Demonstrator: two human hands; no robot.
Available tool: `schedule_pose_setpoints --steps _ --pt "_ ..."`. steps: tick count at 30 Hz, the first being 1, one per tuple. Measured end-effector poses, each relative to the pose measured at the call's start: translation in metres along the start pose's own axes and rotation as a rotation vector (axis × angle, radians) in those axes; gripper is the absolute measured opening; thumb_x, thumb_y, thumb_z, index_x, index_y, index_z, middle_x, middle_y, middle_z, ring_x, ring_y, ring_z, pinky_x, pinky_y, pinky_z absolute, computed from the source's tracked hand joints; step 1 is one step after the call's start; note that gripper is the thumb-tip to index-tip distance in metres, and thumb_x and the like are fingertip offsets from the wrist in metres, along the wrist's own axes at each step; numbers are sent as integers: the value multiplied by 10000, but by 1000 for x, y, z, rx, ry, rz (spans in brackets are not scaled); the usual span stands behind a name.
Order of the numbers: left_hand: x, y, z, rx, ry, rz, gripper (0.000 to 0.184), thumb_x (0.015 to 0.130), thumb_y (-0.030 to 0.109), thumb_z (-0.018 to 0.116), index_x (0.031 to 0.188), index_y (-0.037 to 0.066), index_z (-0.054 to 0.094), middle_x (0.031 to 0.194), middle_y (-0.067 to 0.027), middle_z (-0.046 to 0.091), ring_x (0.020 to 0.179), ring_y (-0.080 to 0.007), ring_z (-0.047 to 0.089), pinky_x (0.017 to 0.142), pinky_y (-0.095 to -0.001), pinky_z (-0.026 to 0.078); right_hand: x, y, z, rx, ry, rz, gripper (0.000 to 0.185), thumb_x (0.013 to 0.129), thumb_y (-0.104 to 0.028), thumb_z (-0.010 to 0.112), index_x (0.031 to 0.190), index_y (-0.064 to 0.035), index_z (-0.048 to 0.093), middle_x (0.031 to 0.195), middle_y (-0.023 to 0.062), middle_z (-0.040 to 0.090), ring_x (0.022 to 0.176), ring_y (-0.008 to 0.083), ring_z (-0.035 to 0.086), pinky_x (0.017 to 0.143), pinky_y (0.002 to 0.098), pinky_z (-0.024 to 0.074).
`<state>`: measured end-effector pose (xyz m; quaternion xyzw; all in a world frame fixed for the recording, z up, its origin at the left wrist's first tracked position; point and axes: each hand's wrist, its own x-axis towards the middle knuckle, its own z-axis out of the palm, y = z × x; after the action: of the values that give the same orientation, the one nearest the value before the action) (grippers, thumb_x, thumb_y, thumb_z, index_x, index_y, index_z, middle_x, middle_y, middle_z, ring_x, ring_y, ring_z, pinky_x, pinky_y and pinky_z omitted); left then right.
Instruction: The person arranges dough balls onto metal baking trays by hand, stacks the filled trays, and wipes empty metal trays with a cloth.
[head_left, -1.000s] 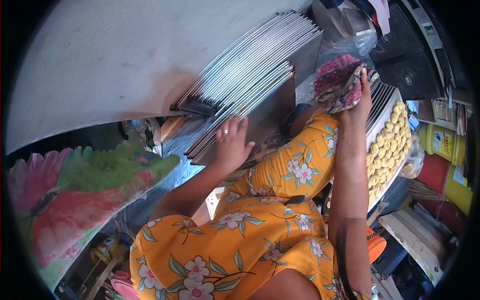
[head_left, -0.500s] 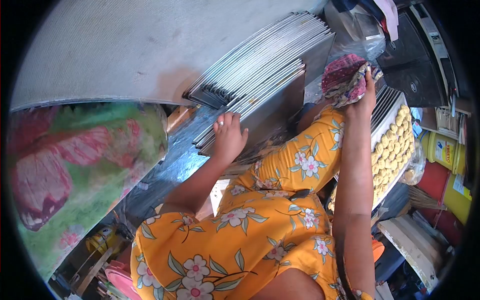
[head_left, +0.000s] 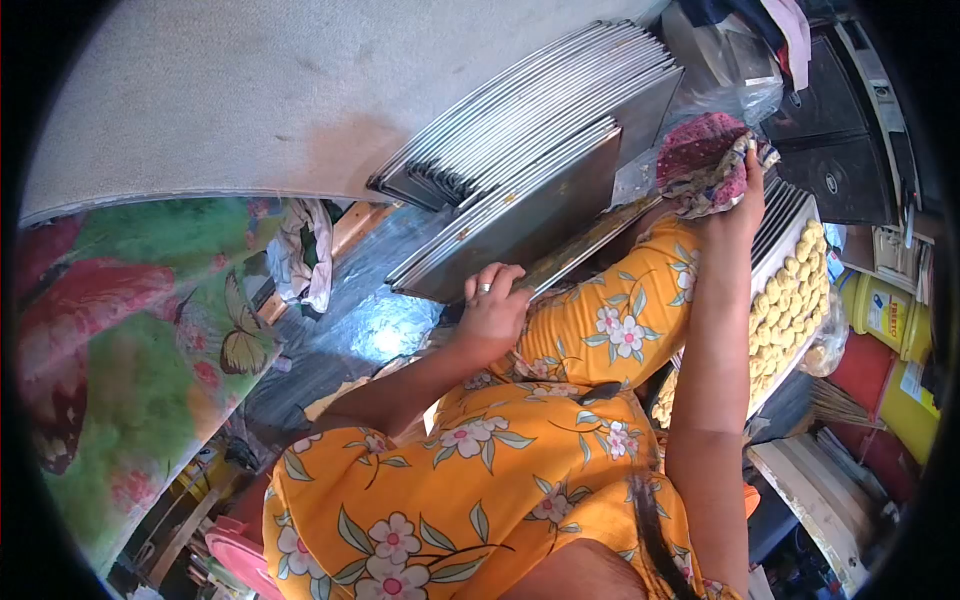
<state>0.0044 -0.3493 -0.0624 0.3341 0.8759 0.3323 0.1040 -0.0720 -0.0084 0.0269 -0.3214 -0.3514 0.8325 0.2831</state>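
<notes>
My left hand (head_left: 495, 310) is closed on the near end of a flat metal baking tray (head_left: 590, 245), which leans away from the others toward my lap. Just behind it several more trays (head_left: 530, 220) stand on edge, and a larger row of upright trays (head_left: 540, 110) rests against the pale wall. In my right hand (head_left: 742, 205) is a bunched pink patterned cloth (head_left: 700, 160), held above my knee near the tray's far end. To the right of my right forearm, a tray bearing rows of small yellow dough balls (head_left: 785, 290) lies on a stack of dark trays.
On the left is a table covered with a green floral cloth (head_left: 200, 330), with a crumpled pale cloth (head_left: 303, 255) beyond it. Yellow buckets (head_left: 885, 315), a broom (head_left: 845, 402) and wooden boards (head_left: 810, 490) stand at the right. Black cabinet doors (head_left: 825, 130) are at the back right.
My left hand has moved right and pulled one tray away from the front group, tilting it toward my lap. My right hand still holds the cloth in nearly the same place.
</notes>
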Motion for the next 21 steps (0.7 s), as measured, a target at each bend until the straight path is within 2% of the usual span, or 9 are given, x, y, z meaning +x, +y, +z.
schedule_pose_setpoints --steps 2,3,6,9,10,13,14,21 --pt "0 -5 -2 -22 -13 11 204 749 99 655 948 83 698 1220 -101 512 1202 -297 421 972 -467 293 -2 -2 1 14 15 28 376 950 -293 550 1240 -55 567 1246 100 603 1149 284 555 1035 436 398" --pt "2 -7 -3 -32 -18 19 189 749 96 641 926 79 704 1222 -102 516 1206 -291 419 976 -464 285 -3 -2 1 3 14 18 379 948 -295 552 1233 -46 564 1223 102 609 1126 281 566 1012 434 415" --pt "10 -14 -5 37 -6 -8 287 793 143 648 1076 97 672 1304 -124 468 1289 -317 349 1018 -483 249 1 -1 -2 -19 15 -19 373 944 -293 558 1210 -32 563 1163 98 627 1062 269 598 951 422 461" --pt "17 -16 -7 96 99 -171 455 844 222 648 1276 113 557 1403 -160 381 1367 -354 244 1051 -503 217 8 2 -9 8 -16 -3 355 943 -285 560 1195 -35 572 1146 92 634 1042 260 607 937 415 471" --pt "16 -26 -7 190 24 -195 662 859 379 652 1399 79 414 1471 -181 284 1397 -378 174 1069 -523 185 6 2 -8 22 -20 -18 342 942 -279 562 1182 -37 578 1137 90 636 1033 256 609 935 414 471" --pt "21 -39 -15 287 -9 -305 781 826 479 664 1394 12 403 1490 -177 258 1399 -370 179 1064 -526 182 7 2 -8 35 -19 -11 339 942 -278 562 1178 -37 578 1131 90 637 1032 257 611 932 414 475" --pt "23 -42 -18 248 -78 -335 888 819 554 652 1411 -36 354 1504 -200 216 1396 -396 146 1067 -548 136 7 2 -8 37 -21 -9 339 942 -278 563 1179 -37 578 1131 90 637 1031 257 611 931 415 476" --pt "24 -41 -23 317 -45 -270 808 812 555 654 1354 -6 446 1454 -198 270 1347 -377 206 1033 -529 178 5 1 -8 39 -11 0 336 941 -280 567 1170 -35 578 1122 91 638 1023 261 615 927 423 481"
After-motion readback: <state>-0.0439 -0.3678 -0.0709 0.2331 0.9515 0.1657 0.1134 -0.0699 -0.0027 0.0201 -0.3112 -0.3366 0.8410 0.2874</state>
